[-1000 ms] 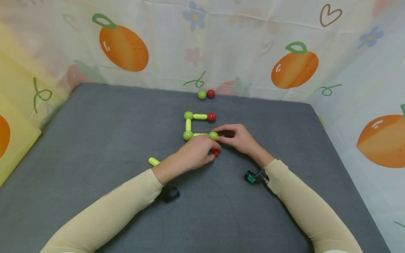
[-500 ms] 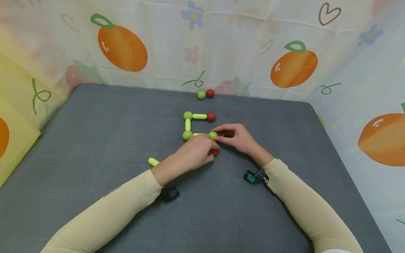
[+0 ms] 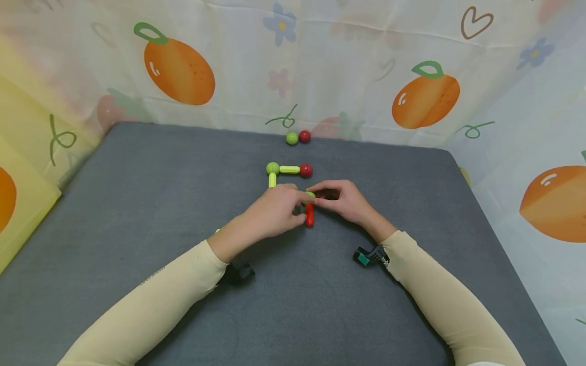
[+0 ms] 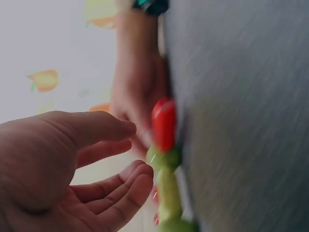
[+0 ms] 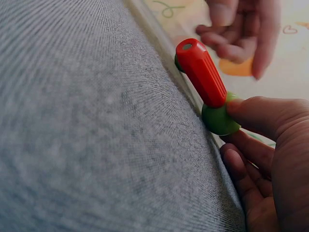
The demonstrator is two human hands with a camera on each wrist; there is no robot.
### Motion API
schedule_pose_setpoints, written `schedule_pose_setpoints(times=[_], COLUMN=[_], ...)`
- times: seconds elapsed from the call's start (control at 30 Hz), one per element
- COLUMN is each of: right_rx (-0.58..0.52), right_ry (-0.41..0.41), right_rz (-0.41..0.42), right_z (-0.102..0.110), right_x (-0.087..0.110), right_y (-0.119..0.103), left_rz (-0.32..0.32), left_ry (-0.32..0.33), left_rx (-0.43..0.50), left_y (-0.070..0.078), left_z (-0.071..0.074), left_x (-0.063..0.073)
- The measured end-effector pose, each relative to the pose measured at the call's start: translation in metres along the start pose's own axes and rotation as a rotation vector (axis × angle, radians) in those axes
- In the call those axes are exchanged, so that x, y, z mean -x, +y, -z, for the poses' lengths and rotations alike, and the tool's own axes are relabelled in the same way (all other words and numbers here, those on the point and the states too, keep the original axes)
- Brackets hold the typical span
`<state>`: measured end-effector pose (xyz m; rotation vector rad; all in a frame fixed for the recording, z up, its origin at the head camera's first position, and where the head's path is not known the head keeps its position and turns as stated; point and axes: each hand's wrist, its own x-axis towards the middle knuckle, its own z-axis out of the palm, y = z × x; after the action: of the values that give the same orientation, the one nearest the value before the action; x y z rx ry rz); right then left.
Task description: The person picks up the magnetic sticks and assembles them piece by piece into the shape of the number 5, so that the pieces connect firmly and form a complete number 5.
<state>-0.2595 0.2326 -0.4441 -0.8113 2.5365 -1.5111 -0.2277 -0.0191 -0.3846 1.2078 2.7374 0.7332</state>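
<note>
My right hand (image 3: 343, 200) pinches a green ball (image 5: 219, 120) between thumb and fingers. A red magnetic rod (image 3: 310, 215) sticks out from that ball toward me, its bare metal tip showing in the right wrist view. My left hand (image 3: 276, 211) hovers just left of the red rod, fingers apart and holding nothing. In the left wrist view a yellow-green rod (image 4: 169, 193) joins the held ball to another green ball (image 4: 177, 225). Beyond, a yellow-green rod (image 3: 272, 180) runs up to a green corner ball (image 3: 272, 168), and another rod (image 3: 289, 170) links it to a red ball (image 3: 305, 170).
A loose green ball (image 3: 292, 138) and a loose red ball (image 3: 304, 136) lie at the table's back edge. The tip of a yellow-green rod (image 3: 217, 231) peeks out behind my left wrist. A fruit-patterned curtain (image 3: 238, 66) stands behind the grey table (image 3: 160, 168).
My left hand has let go of the red rod and shifted slightly left and up, now covering the near-left green ball. The right hand stays at its ball.
</note>
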Motion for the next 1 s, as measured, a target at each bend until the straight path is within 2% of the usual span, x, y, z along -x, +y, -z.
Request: schedule_pose_setpoints(times=[0.17,0.27,0.4,0.5,0.63,0.77,1.0], right_rx=[0.005,0.014,0.023,0.023,0.023,0.016,0.018], right_ry=[-0.009,0.001,0.007,0.011,0.017,0.019,0.012], right_rz=[-0.003,-0.007,-0.014,-0.019,-0.031,-0.034,-0.027], right_z=[0.000,0.001,0.003,0.004,0.004,0.002,0.001], right_x=[-0.001,0.000,0.001,0.003,0.005,0.004,0.000], right_y=[0.001,0.003,0.003,0.002,0.001,0.001,-0.001], left_rz=[0.107,0.149,0.206,0.243,0.247,0.223,0.186], left_ry=[0.080,0.121,0.172,0.177,0.131,0.045,-0.130], left_rx=[0.113,0.164,0.214,0.235,0.194,0.066,-0.109], left_y=[-0.020,-0.035,-0.058,-0.074,-0.092,-0.107,-0.123], left_z=[0.034,0.054,0.072,0.077,0.071,0.063,0.051], left_x=[-0.002,-0.010,-0.031,-0.052,-0.080,-0.103,-0.128])
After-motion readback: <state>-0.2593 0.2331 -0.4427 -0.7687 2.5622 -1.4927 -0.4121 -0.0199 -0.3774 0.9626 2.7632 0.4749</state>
